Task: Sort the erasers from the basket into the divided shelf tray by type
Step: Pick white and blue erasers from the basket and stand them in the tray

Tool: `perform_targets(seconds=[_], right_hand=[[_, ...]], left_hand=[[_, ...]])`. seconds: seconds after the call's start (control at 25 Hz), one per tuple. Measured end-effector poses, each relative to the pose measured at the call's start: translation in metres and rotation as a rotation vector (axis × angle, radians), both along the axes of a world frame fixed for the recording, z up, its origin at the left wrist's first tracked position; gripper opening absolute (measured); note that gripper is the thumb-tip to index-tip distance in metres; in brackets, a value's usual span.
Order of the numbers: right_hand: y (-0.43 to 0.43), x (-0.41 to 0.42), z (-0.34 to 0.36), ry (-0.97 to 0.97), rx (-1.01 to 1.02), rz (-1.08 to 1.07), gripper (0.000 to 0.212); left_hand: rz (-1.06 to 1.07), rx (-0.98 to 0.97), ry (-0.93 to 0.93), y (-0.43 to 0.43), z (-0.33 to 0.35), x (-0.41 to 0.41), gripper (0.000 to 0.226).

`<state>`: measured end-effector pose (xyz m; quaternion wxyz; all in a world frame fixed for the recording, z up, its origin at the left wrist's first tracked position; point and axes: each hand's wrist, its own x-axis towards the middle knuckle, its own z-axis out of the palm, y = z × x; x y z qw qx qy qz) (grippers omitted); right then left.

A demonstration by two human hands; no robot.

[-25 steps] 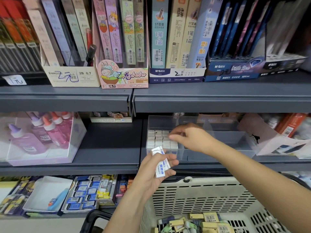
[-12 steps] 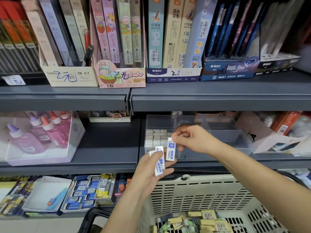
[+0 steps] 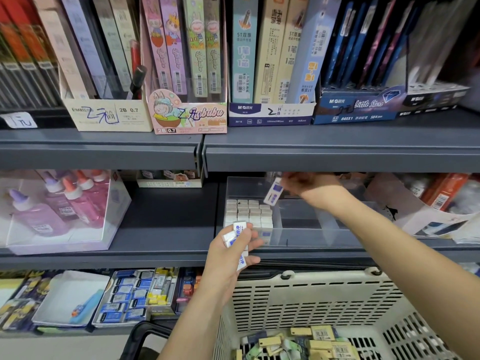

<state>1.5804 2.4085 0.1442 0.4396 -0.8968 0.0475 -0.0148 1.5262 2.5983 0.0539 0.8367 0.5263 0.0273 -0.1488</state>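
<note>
The slotted cream plastic basket (image 3: 311, 302) holds loose yellow and green erasers (image 3: 298, 341). The left hand (image 3: 228, 258) grips several white blue-printed erasers (image 3: 239, 229). Farther in, the right hand (image 3: 309, 183) pinches one white, blue-sleeved eraser (image 3: 272, 192) over the clear divided tray (image 3: 311, 235).

You stand in a stationery shop. Grey retail shelving (image 3: 104, 152) carries display cartons (image 3: 109, 115) with handwritten price marks, barcoded refill packs (image 3: 166, 48) and boxed glue bottles (image 3: 78, 201). A plastic shopping basket (image 3: 311, 302) sits below.
</note>
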Motion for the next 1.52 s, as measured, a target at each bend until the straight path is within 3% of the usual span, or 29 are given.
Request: perform_targets(seconds=[0.08, 0.16, 0.48, 0.64, 0.88, 1.12, 1.28, 1.4, 1.52], right_hand=[[0.002, 0.009, -0.005, -0.032, -0.346, -0.002, 0.022], [0.008, 0.012, -0.014, -0.067, -0.519, 0.036, 0.018], [0.008, 0.023, -0.026, -0.104, -0.51, 0.032, 0.014], [0.016, 0.021, -0.035, -0.057, -0.513, 0.089, 0.001], [0.023, 0.021, -0.045, -0.054, -0.592, 0.114, 0.002], [0.021, 0.016, -0.048, -0.005, -0.636, 0.148, 0.018], [0.026, -0.009, -0.039, -0.09, -0.393, 0.244, 0.022], [0.04, -0.033, -0.034, 0.022, -0.155, 0.375, 0.012], [0.037, -0.035, -0.027, 0.043, 0.001, 0.332, 0.011]], left_hand=[[0.008, 0.006, 0.002, 0.001, 0.0, 0.0, 0.013], [0.003, 0.016, 0.0, 0.0, -0.001, 0.0, 0.012], [0.0, 0.021, 0.009, 0.001, -0.003, 0.001, 0.014], [0.018, 0.024, 0.028, 0.0, -0.004, 0.002, 0.01], [0.023, 0.036, 0.055, 0.0, -0.004, 0.002, 0.009], [0.012, 0.056, 0.041, 0.0, -0.005, 0.0, 0.014], [0.02, 0.058, 0.035, 0.001, -0.005, 0.0, 0.014], [-0.029, 0.072, 0.008, -0.001, -0.001, -0.002, 0.01], [-0.036, 0.009, 0.067, -0.003, 0.003, -0.004, 0.018]])
